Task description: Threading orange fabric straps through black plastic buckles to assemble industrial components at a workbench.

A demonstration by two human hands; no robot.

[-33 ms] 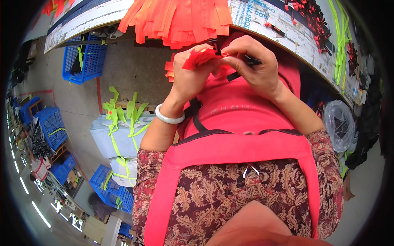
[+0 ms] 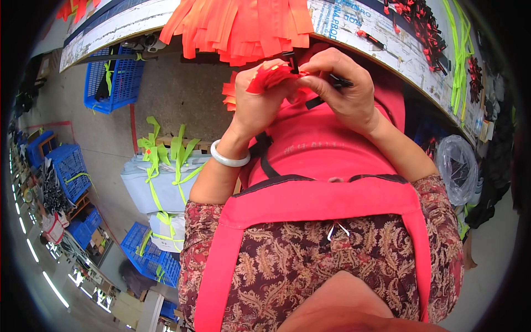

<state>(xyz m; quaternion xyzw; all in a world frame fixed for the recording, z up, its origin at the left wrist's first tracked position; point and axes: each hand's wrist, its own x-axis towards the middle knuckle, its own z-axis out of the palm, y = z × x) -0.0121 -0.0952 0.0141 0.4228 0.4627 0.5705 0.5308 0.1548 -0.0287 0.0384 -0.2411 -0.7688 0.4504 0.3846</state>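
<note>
Left hand (image 2: 259,99) gripping red strap (image 2: 270,76), right hand (image 2: 345,88) pinching black clip (image 2: 338,82) beside it. Holding both near chest, below orange strips (image 2: 243,27) hanging off table (image 2: 387,50).

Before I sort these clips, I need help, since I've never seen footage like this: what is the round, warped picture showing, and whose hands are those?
The picture comes from a wide fisheye camera worn on a person's head, looking down, so straight edges bend near the rim. The red apron and patterned sleeves are the wearer's own. Both hands are bare and raised in front of the chest. The left hand, with a white bangle on its wrist, grips a bunch of red strips. The right hand pinches a small black clip against them. Above, a table edge carries a pile of orange strips. On the floor at left stand blue crates and grey bundles tied with green bands.
</note>
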